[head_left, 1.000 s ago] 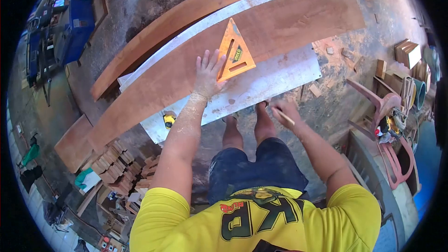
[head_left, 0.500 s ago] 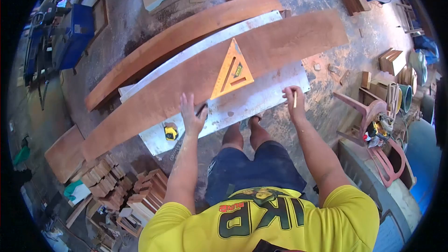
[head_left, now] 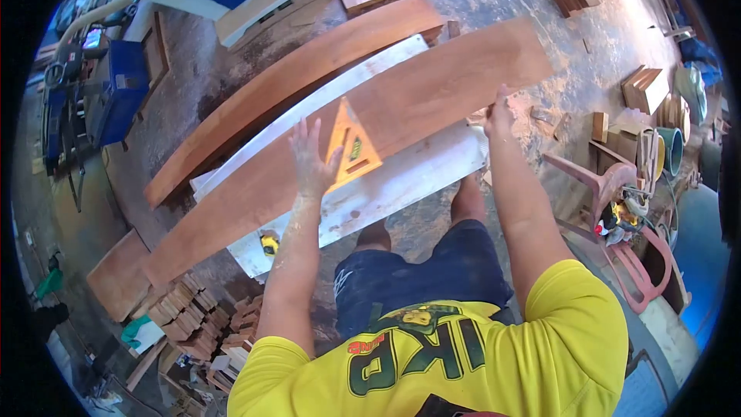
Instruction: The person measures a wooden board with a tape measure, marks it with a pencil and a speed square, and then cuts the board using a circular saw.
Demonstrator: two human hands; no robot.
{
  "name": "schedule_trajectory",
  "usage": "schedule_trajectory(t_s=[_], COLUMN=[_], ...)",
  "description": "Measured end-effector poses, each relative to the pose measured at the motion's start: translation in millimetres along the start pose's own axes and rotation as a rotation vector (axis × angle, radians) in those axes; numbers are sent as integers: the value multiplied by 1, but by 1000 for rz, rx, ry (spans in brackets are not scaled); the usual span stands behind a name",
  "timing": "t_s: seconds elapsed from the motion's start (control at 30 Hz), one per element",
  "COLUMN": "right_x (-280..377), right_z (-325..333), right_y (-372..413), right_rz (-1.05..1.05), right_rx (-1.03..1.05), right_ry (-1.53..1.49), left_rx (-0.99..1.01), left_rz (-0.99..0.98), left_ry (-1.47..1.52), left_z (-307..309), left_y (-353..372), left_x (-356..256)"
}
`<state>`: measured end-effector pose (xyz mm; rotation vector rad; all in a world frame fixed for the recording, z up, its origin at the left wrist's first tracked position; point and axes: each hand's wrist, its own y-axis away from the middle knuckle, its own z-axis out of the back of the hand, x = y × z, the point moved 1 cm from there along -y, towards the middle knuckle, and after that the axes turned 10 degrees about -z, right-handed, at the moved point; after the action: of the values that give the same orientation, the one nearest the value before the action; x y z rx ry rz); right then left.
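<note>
A long, curved brown wooden board (head_left: 432,81) lies at a slant across a whitish sheet-topped support (head_left: 417,171). An orange triangular square (head_left: 353,150) rests on the board's middle and overhangs its near edge. My left hand (head_left: 312,166) is open over the board, fingers spread, with the thumb by the square's left side. At the board's near edge, toward its right end, is my right hand (head_left: 500,117), fingers curled closed; what they hold is hidden. A yellow and black tape measure (head_left: 268,244) sits on the support, left of my left forearm.
A second curved wooden piece (head_left: 293,81) lies beyond the board. Stacked wood offcuts (head_left: 189,316) are at lower left. On the right stands a pink plastic chair (head_left: 606,181) with a yellow tool on it. A blue machine (head_left: 120,89) is at far left.
My left hand has moved up from the support's near side to beside the square. My right hand has moved up to the board's edge; the pencil seen in it earlier no longer shows.
</note>
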<state>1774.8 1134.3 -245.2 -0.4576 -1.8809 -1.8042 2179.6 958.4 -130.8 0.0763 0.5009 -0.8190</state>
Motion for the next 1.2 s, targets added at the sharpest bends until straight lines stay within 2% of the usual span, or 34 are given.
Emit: schedule_trajectory(t_s=[0.07,0.13,0.2,0.27,0.33,0.43,0.53,0.57,0.7,0.8,0.93,1.13,1.2], right_x=[10,-2,16,15,17,39,63,66,106,137,174,239,260], right_z=[-20,-17,-23,-23,-23,-26,-35,-31,-25,-11,25,63,68], right_y=[-5,-32,-10,-14,-14,6,12,11,-9,-24,-60,-107,-116], right_rz=[-131,-157,-164,-204,-209,-227,-226,-202,-172,-159,-41,74,87], right_rx=[84,215,147,212,213,253,267,231,354,291,294,238,225], right_ry=[-183,-341,-351,-434,-416,-431,-428,-419,-315,-264,-224,-155,-115], left_rx=[42,202,276,578,516,542,535,492,371,343,290,212,242], left_rz=[-27,46,81,188,150,181,163,104,-16,-45,-68,-15,17], left_ry=[-45,-121,-148,-202,-233,-363,-349,-329,-279,-252,-201,-163,-127], left_z=[-24,-52,-82,-91,-93,-85,-76,-76,-84,-105,-141,-201,-215], left_y=[-57,-105,-139,-161,-156,-160,-175,-178,-200,-216,-236,-288,-309], left_x=[-24,-48,-57,-73,-71,-89,-101,-103,-122,-144,-186,-271,-294])
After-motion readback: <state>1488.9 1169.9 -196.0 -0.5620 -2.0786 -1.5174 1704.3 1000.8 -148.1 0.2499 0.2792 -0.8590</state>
